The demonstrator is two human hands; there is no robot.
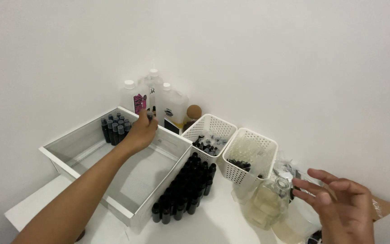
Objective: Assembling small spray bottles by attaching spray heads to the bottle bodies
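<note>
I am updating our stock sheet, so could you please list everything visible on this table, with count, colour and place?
large open white box: one, white, left of table.
small black bottles in box: about ten, black, far corner of the box.
loose black bottles on table: several dozen, black, right of the box.
white perforated plastic baskets: two, white, centre, holding small dark and clear parts.
tall translucent white-capped bottles: three, whitish, against the wall corner.
round cork-topped brown bottle: one, behind the baskets.
clear glass jug: one, pale liquid, front right.
left hand: fingers holding one small dark bottle over the box.
right hand: open, beside the jug.
</note>
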